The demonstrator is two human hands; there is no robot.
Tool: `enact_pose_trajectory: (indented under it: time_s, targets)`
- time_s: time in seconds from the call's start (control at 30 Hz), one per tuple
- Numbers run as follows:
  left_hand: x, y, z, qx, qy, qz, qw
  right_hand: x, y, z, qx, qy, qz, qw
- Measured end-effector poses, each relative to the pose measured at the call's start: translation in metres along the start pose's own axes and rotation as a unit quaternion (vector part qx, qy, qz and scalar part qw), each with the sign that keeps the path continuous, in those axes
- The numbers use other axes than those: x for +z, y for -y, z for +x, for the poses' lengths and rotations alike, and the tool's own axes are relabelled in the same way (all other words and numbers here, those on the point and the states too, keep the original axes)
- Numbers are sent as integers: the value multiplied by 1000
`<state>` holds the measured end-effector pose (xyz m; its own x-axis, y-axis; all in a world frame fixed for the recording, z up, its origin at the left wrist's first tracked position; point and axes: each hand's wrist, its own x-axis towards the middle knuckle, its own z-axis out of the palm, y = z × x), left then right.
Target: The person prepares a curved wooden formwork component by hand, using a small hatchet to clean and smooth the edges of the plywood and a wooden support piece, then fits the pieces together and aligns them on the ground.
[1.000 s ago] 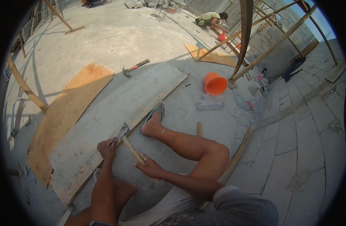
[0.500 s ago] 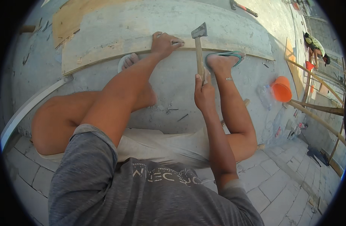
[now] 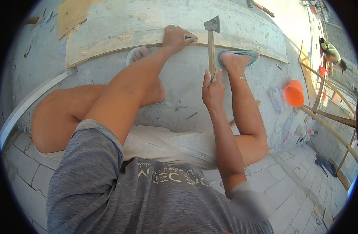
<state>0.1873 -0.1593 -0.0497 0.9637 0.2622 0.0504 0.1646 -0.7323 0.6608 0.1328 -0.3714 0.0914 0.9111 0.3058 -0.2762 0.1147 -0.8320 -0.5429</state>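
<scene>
A long pale board [image 3: 128, 33] with a wooden edge lies on the concrete ahead of me. At that edge my left hand [image 3: 178, 40] is closed, pinching something small and grey that I cannot make out clearly. My right hand [image 3: 213, 89] grips the wooden handle of a hatchet [image 3: 211, 50], held upright with its dark metal head [image 3: 212, 24] over the board, just right of my left hand. My sandalled right foot [image 3: 237, 59] is beside the board; my left leg is bent beneath my left arm.
A hammer [image 3: 262, 8] lies beyond the board, plywood [image 3: 70, 15] behind it. Right: an orange bucket [image 3: 294, 93], plastic bottle [image 3: 275, 99], wooden poles [image 3: 323, 117] and a crouching co-worker [image 3: 329, 52]. A white strip [image 3: 27, 99] lies left; paving blocks [image 3: 280, 183] are near me.
My view has swung down onto my body. The hatchet head, earlier beside my left fingers, now stands apart to their right. Since half a second ago both hands have shifted only slightly.
</scene>
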Motion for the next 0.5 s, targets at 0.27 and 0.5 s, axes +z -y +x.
enact_pose_trajectory:
  time_s: [0.27, 0.5]
  targets:
    - [-1, -13, 0, 37, 34, -10, 999, -2, -16, -5, 24, 7, -4, 1000]
    - [3, 32, -6, -26, -56, 182, 981, 4, -10, -1, 16, -21, 13, 1000]
